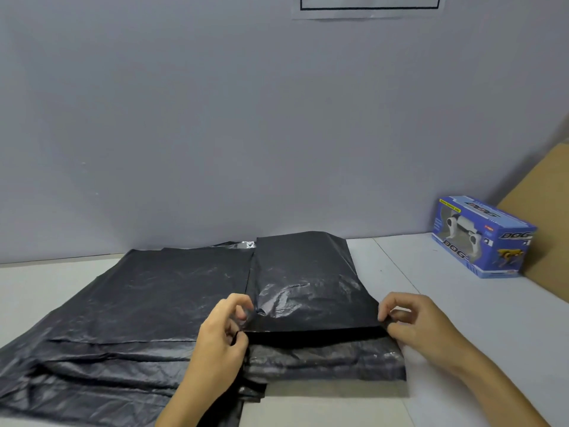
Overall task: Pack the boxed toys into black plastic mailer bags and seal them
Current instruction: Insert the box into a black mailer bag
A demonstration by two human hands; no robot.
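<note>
One blue toy box (483,237) on worktop (462,303), stack of black mailer bags (123,318), left hand (220,337) and right hand (421,325) each pinching top bag (311,282) mouth, contents hidden

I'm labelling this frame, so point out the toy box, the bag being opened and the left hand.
toy box (483,238): head view, front face with the window.
bag being opened (308,282): head view, top sheet.
left hand (221,331): head view, back of hand.

Two bare hands in the lower half of frame: left hand (220,329) lower centre, right hand (414,323) lower right. Both forearms bare to the bottom edge, no sleeve visible. No gloves, rings, watch or wristbands. Nails short, unpainted as far as visible.
</note>
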